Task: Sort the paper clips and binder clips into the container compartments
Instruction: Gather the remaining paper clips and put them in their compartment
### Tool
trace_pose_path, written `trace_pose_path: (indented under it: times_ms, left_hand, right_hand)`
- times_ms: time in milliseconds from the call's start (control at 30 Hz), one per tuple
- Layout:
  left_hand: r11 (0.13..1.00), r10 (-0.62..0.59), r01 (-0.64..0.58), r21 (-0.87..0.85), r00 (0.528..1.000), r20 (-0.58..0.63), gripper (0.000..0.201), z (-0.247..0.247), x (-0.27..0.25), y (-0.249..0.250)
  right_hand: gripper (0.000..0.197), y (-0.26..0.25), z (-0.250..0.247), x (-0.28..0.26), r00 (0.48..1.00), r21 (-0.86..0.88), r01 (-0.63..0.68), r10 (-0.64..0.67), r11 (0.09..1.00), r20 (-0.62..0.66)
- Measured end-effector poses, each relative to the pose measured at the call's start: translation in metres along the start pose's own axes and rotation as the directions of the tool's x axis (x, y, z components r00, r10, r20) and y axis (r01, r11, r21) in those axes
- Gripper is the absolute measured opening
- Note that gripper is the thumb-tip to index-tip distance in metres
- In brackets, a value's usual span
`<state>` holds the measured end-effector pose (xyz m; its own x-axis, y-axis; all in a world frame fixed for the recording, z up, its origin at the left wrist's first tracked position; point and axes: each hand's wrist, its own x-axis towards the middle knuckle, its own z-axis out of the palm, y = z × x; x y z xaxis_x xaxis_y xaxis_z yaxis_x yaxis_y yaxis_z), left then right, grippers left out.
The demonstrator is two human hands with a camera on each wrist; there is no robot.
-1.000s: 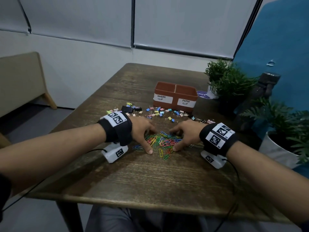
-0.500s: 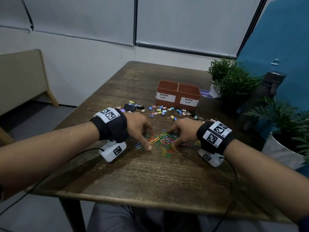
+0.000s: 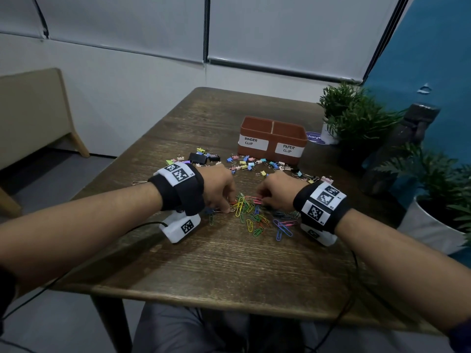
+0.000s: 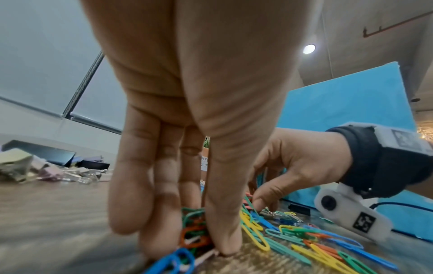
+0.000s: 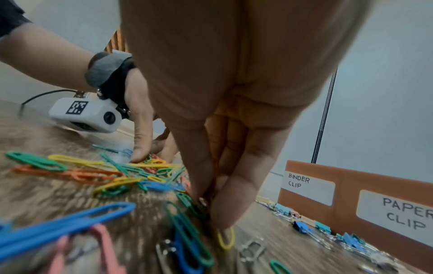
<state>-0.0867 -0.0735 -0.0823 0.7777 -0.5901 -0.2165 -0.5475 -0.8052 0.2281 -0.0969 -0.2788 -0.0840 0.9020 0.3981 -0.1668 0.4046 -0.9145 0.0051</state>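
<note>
Wooden counter [image 3: 229,263] has both hands down in the paper clips [image 3: 251,212], left hand [image 3: 219,186] and right hand [image 3: 276,191] each with its grip pinched on a few, probably bunching them for the container [image 3: 272,138] behind the binder clips [image 3: 244,163].

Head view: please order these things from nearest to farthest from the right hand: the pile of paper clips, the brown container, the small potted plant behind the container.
1. The pile of paper clips: directly under the fingers of the right hand.
2. The brown container: beyond the hand, further up the table.
3. The small potted plant: at the table's far right corner.
</note>
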Motion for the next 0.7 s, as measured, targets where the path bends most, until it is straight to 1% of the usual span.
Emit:
trace_pose_path:
  times_ms: [100, 200, 233, 333, 400, 500, 600, 667, 700]
  left_hand:
    - [0.999, 0.037, -0.036, 0.032, 0.999, -0.027, 0.018, 0.0, 0.002, 0.004]
    - [0.998, 0.05, -0.048, 0.03, 0.997, -0.052, 0.013, 0.002, 0.004, 0.005]
    - [0.999, 0.05, -0.049, 0.022, 0.997, -0.05, 0.012, 0.002, 0.005, 0.005]
    - [0.998, 0.055, -0.056, -0.026, 0.998, -0.034, 0.01, 0.001, 0.007, 0.003]
    - [0.996, 0.06, -0.063, -0.065, 0.997, -0.046, 0.01, -0.005, 0.008, 0.002]
    - [0.985, 0.057, -0.069, -0.16, 0.995, -0.078, 0.009, -0.022, 0.007, 0.0]
    - [0.955, 0.05, -0.08, -0.286, 0.993, -0.109, 0.009, -0.046, 0.012, -0.001]
    - [0.939, 0.044, -0.093, -0.331, 0.988, -0.151, 0.009, -0.062, 0.022, 0.0]
    - [0.931, 0.038, -0.1, -0.35, 0.983, -0.18, 0.01, -0.069, 0.027, 0.0]
  right_hand:
    - [0.024, 0.003, -0.002, -0.001, 1.0, 0.008, 0.014, -0.014, 1.0, 0.004]
    - [0.011, 0.01, -0.008, -0.002, 0.999, 0.044, 0.012, -0.01, 0.999, -0.041]
    - [0.011, 0.013, -0.011, -0.003, 0.998, 0.064, -0.002, 0.006, 0.998, -0.056]
    - [0.01, 0.03, -0.028, -0.003, 0.993, 0.209, -0.06, 0.08, 0.976, -0.085]
    - [0.009, 0.044, -0.044, -0.002, 0.98, 0.312, -0.097, 0.145, 0.945, -0.137]
    - [0.01, 0.069, -0.067, 0.008, 0.935, 0.469, -0.134, 0.268, 0.873, -0.232]
    - [0.011, 0.097, -0.086, 0.03, 0.883, 0.626, -0.118, 0.37, 0.771, -0.289]
    - [0.01, 0.117, -0.092, 0.048, 0.834, 0.674, -0.127, 0.446, 0.728, -0.325]
    - [0.01, 0.126, -0.093, 0.058, 0.802, 0.695, -0.143, 0.495, 0.704, -0.336]
